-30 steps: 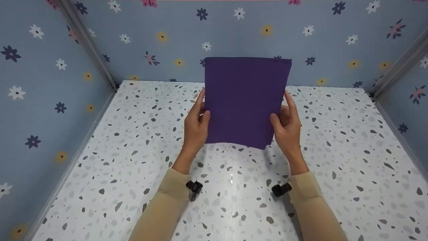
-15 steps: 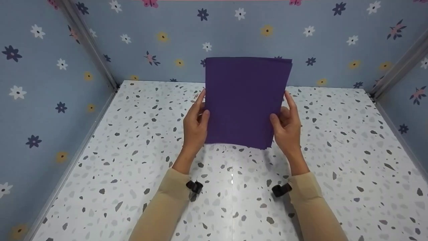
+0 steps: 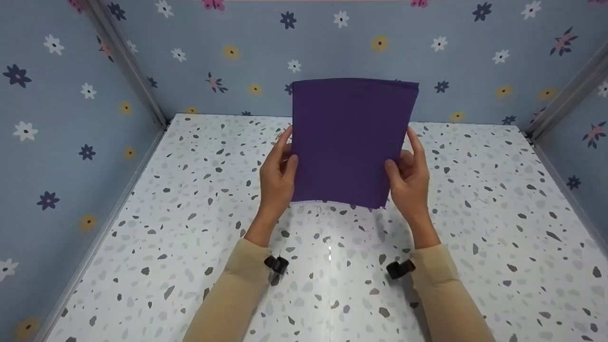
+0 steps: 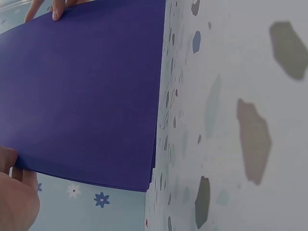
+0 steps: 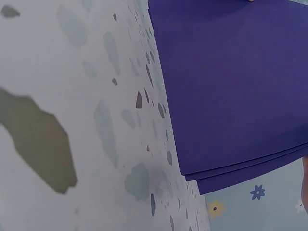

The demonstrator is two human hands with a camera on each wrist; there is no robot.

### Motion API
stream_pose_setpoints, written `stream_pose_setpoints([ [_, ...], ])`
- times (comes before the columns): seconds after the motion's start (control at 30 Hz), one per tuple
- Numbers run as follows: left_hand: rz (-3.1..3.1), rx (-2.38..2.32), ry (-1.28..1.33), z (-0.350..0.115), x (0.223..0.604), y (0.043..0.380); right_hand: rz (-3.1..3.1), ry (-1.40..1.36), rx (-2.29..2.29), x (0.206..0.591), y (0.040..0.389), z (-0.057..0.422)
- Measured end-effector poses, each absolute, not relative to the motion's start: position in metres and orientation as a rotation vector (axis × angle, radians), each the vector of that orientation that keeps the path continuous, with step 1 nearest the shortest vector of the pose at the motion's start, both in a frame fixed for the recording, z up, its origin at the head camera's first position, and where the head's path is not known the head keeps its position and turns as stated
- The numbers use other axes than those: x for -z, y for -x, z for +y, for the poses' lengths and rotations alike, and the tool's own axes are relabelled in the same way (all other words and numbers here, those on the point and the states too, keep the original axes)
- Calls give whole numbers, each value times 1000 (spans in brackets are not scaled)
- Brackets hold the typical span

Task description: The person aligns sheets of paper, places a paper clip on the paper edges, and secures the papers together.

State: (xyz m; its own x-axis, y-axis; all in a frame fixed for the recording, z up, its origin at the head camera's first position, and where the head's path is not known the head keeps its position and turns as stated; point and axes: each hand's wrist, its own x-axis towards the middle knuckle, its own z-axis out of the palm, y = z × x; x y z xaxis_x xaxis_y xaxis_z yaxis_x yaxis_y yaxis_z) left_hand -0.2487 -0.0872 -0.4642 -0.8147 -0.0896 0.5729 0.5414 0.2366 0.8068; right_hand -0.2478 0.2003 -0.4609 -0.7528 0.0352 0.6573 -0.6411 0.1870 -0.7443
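A small stack of purple paper sheets (image 3: 349, 142) is held up between both hands, its lower edge bowed. My left hand (image 3: 278, 178) pinches the left edge, thumb on the front and fingers behind. On the opposite edge my right hand (image 3: 412, 183) grips the same way. In the right wrist view the sheets (image 5: 236, 86) fan slightly at one corner, showing several layers not quite lined up. The left wrist view shows the broad face of the sheets (image 4: 86, 91) with the left hand (image 4: 18, 192) at the near edge. Most fingers are hidden behind the paper.
Underneath lies a white table (image 3: 327, 285) with a grey speckled pattern and a seam down its middle. Blue flowered panels (image 3: 332, 42) stand at the back and both sides, joined by metal posts (image 3: 130, 61). Small black devices (image 3: 276, 265) sit at both cuffs.
The stack has risen slightly and its top edge arches a little more. The right hand has shifted slightly to the right and up. The sheets' lower right corners sit closer together.
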Motion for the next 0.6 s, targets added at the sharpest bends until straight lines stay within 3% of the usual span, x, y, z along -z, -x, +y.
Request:
stream_pose_setpoints([
  [0.6,-1964,1635,416,-88,463,248,-1893,-537,-1602,459,246,199],
])
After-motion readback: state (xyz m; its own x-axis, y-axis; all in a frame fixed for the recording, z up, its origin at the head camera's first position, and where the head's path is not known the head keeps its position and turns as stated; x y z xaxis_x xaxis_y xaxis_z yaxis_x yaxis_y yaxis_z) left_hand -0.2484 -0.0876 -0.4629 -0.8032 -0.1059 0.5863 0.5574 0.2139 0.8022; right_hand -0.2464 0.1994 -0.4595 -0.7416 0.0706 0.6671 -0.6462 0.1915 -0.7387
